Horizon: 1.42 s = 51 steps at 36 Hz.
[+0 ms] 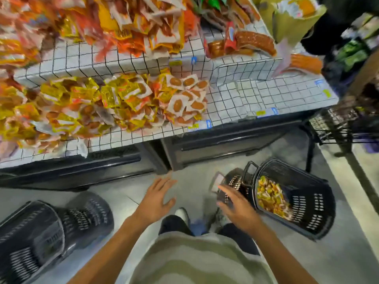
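Though blur makes price tags (260, 113) unreadable, left hand (159, 198) and right hand (235, 203) hover open beside basket (313, 201).

L hand (158, 199) open, fingers spread, R hand (235, 203) open, palm down

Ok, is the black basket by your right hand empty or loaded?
Partly full. The basket holds a heap of yellow and orange packets; much of its dark mesh inside shows bare.
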### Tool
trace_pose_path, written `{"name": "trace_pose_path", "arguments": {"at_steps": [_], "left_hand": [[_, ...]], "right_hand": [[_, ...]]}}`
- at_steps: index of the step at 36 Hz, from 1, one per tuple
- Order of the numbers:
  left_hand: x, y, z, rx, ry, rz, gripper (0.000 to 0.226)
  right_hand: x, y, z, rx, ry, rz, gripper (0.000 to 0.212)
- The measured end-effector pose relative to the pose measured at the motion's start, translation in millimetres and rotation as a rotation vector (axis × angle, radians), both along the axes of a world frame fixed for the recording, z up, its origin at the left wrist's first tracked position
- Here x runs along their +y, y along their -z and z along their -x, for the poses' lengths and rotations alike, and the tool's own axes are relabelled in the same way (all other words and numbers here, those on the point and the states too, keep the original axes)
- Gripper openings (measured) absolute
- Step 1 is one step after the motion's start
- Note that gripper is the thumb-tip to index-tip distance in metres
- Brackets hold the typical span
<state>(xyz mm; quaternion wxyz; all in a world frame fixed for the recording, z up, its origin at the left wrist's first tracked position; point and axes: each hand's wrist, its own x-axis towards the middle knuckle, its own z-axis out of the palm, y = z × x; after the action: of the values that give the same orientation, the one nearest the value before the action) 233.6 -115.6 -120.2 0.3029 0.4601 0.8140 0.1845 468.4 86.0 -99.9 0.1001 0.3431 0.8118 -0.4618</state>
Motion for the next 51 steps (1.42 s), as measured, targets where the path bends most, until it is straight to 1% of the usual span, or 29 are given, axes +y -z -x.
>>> {"name": "trace_pose_path", "arguments": {"at_steps": [2, 4, 10, 14, 16, 18, 22, 28, 34, 40, 45, 48, 51], "left_hand": [[0.5, 4.7, -15.7, 0.011, 0.028, 0.061, 0.057], [8.0, 7.3, -30.7, 0.010, 0.045, 0.082, 0.058], [55.4, 7.9, -81.5, 0.043, 0.153, 0.158, 0.059], [98.9, 5.7, -134.5, 0.038, 0.230, 0.172, 0.057], [121.6, 4.1, -167.7, 0.038, 0.288, 0.195, 0.058], [144.9, 5.5, -200.9, 0.014, 0.342, 0.176, 0.058], [184.1, -4.4, -265.6, -0.014, 0.452, 0.191, 0.053], [219.8, -12.7, -336.1, -0.077, 0.506, 0.211, 0.051], [247.3, -13.3, -350.3, -0.142, 0.536, 0.237, 0.049], [289.7, 2.5, -328.8, -0.179, 0.534, 0.240, 0.045], [327.9, 21.2, -310.3, -0.214, 0.499, 0.257, 0.046], [350.7, 40.4, -301.1, -0.225, 0.518, 0.283, 0.047], [374.6, 61.6, -292.8, -0.182, 0.582, 0.288, 0.048]], "right_hand": [[-2.3, 4.2, -30.1, -0.048, 0.025, -0.007, 0.059], [-0.7, 6.0, -58.9, -0.059, 0.051, 0.006, 0.061], [16.8, 11.9, -152.5, -0.145, 0.230, 0.024, 0.059], [28.8, 10.0, -223.9, -0.113, 0.339, -0.001, 0.050], [32.9, 10.8, -260.3, -0.115, 0.399, 0.002, 0.051], [37.1, 13.2, -295.7, -0.137, 0.486, 0.022, 0.056], [38.5, 20.0, -363.9, -0.183, 0.605, 0.082, 0.057], [34.0, 27.9, -433.3, -0.225, 0.777, 0.179, 0.056], [35.3, 37.3, -453.1, -0.247, 0.893, 0.252, 0.055], [56.6, 42.8, -429.6, -0.236, 1.003, 0.308, 0.054], [94.2, 43.6, -401.3, -0.218, 1.043, 0.345, 0.051], [120.8, 46.1, -389.0, -0.190, 1.071, 0.350, 0.048], [145.7, 54.3, -378.7, -0.162, 1.129, 0.349, 0.045]]}}
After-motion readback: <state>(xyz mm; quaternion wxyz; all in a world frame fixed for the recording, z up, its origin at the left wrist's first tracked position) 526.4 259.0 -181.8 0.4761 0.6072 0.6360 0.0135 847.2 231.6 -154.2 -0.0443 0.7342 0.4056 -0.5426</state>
